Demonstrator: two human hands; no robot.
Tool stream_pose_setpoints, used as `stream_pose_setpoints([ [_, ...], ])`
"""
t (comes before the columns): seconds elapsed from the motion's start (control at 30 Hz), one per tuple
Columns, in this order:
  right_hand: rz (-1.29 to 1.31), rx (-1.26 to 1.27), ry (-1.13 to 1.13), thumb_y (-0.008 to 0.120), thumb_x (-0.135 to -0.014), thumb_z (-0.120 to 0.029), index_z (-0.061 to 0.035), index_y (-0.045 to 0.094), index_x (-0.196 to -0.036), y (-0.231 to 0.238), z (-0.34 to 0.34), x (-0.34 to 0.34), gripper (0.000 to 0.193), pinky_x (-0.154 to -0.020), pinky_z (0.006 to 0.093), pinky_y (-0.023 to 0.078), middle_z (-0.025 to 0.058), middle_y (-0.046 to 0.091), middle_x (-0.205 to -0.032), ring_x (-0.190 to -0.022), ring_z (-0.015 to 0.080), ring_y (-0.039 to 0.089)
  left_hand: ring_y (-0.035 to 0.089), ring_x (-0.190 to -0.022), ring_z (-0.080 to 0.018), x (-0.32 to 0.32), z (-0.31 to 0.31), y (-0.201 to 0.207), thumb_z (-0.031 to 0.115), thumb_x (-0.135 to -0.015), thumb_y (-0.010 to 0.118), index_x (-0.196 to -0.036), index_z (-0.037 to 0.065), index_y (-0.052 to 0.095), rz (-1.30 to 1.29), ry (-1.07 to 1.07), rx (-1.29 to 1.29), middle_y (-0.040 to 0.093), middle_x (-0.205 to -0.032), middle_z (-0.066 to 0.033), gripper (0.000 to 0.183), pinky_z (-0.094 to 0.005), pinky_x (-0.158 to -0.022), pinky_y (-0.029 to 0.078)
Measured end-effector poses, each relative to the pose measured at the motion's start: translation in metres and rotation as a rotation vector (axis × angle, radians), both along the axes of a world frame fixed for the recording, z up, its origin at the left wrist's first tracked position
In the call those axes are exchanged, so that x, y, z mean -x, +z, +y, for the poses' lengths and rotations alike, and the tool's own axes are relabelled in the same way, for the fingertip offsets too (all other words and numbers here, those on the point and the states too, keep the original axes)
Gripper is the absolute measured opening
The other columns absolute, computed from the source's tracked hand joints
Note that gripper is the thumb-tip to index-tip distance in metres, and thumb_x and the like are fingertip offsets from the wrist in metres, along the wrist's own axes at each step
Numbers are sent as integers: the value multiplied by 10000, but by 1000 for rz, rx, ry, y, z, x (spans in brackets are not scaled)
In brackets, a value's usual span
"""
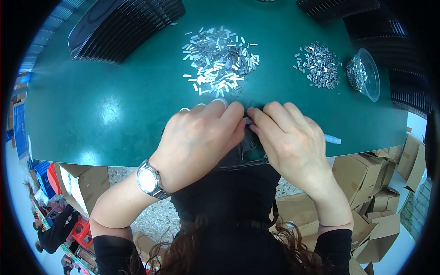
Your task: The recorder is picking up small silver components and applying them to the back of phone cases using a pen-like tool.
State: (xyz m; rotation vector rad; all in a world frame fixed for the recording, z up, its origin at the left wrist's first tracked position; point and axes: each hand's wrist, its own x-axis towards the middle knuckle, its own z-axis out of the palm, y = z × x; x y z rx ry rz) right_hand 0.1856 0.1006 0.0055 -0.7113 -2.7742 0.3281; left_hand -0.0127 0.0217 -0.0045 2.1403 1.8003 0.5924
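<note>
At the near edge of the table, a black plastic part (252, 149) with a rounded cut-out lies under my fingers, mostly hidden by both hands. My left hand (199, 130) is closed over its left side, white covers on some fingertips. My right hand (291, 137) pinches a small silvery piece (249, 121) against the part. The two hands nearly touch at the fingertips. Just beyond them is a loose pile of flat silvery strips (220, 59). Farther right lies a pile of smaller metal pieces (320, 65).
A clear plastic bowl (370, 75) of small metal pieces tips on its side at the right. Stacked black plastic parts (123, 30) stand back left, with more stacks (339, 9) back right. A light-blue pen-like stick (332, 139) lies beside my right wrist. Cardboard boxes (357, 176) crowd the floor.
</note>
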Motion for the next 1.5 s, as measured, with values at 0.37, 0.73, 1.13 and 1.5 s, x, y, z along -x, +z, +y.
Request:
stream_pose_setpoints([
  [0.37, 97, 48, -56, 731, -883, -92, -29, 709, -1117, -8, -5, 0, 243, -624, 368, 593, 67, 577, -956, -798, 233, 655, 638, -648, -331, -2, -2, 2, 197, -1000, 708, -961, 86, 598, -21, 37, 5, 569, -746, -93, 161, -446, -565, 511],
  [0.73, 16, -25, -45, 696, -899, -94, 19, 703, -1234, -10, -6, 0, 354, -580, 341, 596, 72, 591, -967, -756, 205, 667, 644, -648, -321, 1, -1, 0, 173, -987, 712, -1141, 131, 686, 9, -38, 37, 590, -784, -77, 161, -442, -570, 520],
  [1.13, 29, -41, 38, 714, -892, -110, 37, 703, -1189, -7, 6, -4, 332, -576, 345, 577, 67, 591, -953, -758, 199, 636, 650, -653, -327, -1, 0, -2, 164, -978, 718, -1014, 88, 622, 33, -27, 31, 594, -772, -88, 127, -451, -571, 519],
  [1.5, 111, -22, -42, 717, -837, -86, -49, 692, -985, -15, -5, 6, 155, -596, 345, 565, 41, 556, -890, -778, 212, 616, 656, -703, -365, 0, -1, 8, 166, -985, 720, -972, 66, 601, -39, 31, 96, 634, -816, -128, 156, -454, -586, 518],
])
